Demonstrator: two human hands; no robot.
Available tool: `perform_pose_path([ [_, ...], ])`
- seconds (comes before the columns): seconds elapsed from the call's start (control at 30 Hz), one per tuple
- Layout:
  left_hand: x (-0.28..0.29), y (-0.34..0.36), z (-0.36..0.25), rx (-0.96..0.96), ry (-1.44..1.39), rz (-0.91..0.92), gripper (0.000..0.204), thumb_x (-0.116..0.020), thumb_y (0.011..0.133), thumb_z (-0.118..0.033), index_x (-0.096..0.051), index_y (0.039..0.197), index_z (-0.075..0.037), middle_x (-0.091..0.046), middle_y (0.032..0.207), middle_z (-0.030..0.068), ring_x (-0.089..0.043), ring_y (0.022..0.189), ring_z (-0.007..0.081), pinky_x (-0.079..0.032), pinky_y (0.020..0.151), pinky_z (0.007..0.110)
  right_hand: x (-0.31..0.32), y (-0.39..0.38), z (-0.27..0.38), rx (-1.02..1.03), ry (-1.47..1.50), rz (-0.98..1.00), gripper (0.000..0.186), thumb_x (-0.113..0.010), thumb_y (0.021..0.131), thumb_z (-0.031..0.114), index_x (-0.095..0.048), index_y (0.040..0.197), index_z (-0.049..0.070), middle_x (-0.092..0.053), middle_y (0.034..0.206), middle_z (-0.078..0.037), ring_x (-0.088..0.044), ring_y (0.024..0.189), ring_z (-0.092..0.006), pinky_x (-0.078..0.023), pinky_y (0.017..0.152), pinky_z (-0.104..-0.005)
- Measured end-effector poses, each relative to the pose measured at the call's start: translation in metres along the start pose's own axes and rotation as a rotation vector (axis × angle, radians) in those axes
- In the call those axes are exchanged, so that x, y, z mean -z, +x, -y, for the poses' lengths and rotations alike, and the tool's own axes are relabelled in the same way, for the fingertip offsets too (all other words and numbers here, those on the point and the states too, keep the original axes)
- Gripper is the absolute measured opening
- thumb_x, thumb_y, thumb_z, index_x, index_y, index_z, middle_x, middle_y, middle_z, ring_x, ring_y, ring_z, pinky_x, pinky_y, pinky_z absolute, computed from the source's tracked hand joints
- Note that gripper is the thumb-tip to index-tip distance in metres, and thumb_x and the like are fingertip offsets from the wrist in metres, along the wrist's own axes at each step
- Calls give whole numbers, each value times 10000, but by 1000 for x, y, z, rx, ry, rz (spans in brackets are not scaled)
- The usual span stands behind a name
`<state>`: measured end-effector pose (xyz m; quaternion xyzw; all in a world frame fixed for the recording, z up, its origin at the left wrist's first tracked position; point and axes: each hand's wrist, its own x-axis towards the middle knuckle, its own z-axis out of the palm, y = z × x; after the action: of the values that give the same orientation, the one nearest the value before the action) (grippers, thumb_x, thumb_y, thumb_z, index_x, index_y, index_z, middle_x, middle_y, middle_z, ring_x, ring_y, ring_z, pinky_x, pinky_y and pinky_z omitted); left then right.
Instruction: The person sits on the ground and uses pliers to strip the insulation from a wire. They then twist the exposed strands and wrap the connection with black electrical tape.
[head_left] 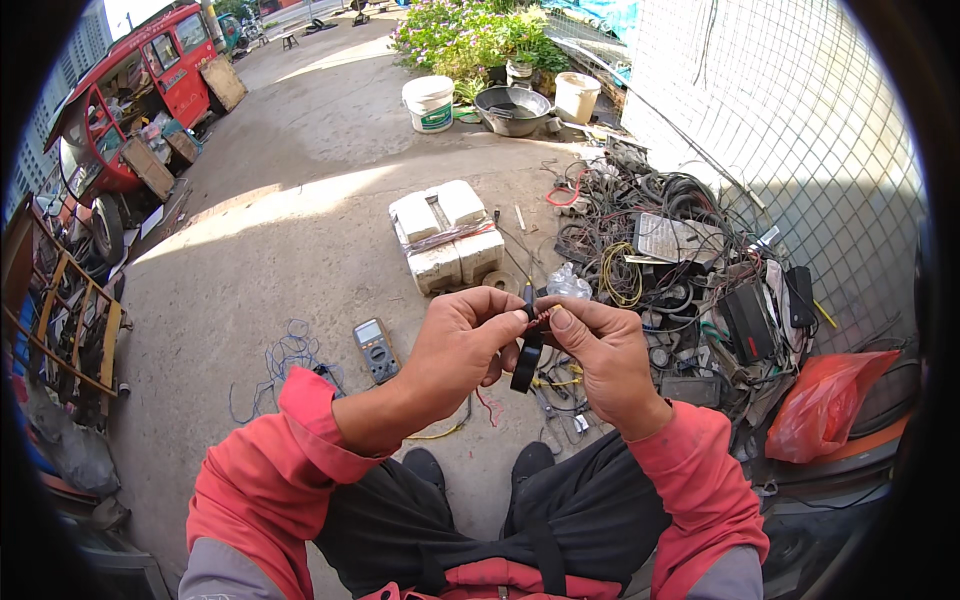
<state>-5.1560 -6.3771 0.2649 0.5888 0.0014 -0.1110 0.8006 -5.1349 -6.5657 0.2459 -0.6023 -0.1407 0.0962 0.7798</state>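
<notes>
My left hand (450, 345) and my right hand (612, 365) meet in front of me, both with fingers pinched. Between the fingertips runs a short twisted red wire (543, 317), with something black around its left part at my left thumb. Just below hangs a roll of black electrical tape (523, 370), close to the fingers of both hands; which fingers bear it is hard to make out. On the ground past my left wrist lies a grey multimeter (376, 352) with a dial and screen. A tangle of blue wire (290, 360) is beside it.
Ahead sits a strapped white foam block (447, 235). A heap of cables and electrical parts (680, 260) spreads to the right, with a red plastic bag (825, 410) nearer. Buckets (430, 103) and a basin (512, 110) stand behind. A red van (150, 75) is far left.
</notes>
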Motion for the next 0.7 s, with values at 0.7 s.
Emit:
perform_pose_path([
  [0.7,-3,-3,2,-125,90,-2,143,-657,960,-79,-680,1059,22,-649,730,37,-559,557,60,-366,438,200,-1,-1,0,46,-117,-29,236,-675,975,145,-720,1088,-57,-711,920,-31,-601,827,-62,-489,724,-210],
])
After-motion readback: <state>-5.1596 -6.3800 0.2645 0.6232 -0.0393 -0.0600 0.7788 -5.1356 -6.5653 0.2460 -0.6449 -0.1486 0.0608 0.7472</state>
